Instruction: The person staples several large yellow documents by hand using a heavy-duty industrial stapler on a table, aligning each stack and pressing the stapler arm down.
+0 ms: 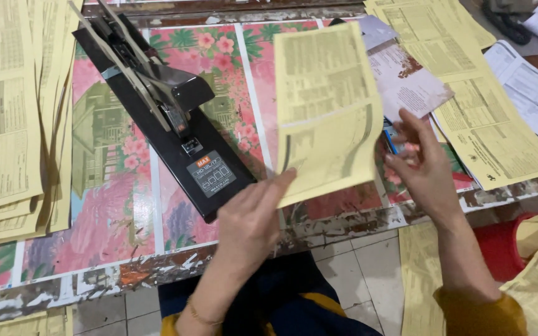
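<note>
Between both hands, yellow booklet (328,112) pinched by left hand (253,214); right hand (421,165) loosely open

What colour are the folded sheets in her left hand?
Pale yellow with dark print: the folded sheets, pinched by the left hand, clearest in the head view.

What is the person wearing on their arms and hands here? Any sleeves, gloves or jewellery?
Both hands are bare, with no gloves. The left hand has a thin gold-coloured bracelet at the wrist, and a bit of mustard-yellow sleeve shows near the bottom edge. The right hand leads back to a mustard-yellow sleeve cuff pushed up the forearm. I cannot make out any rings.
</note>
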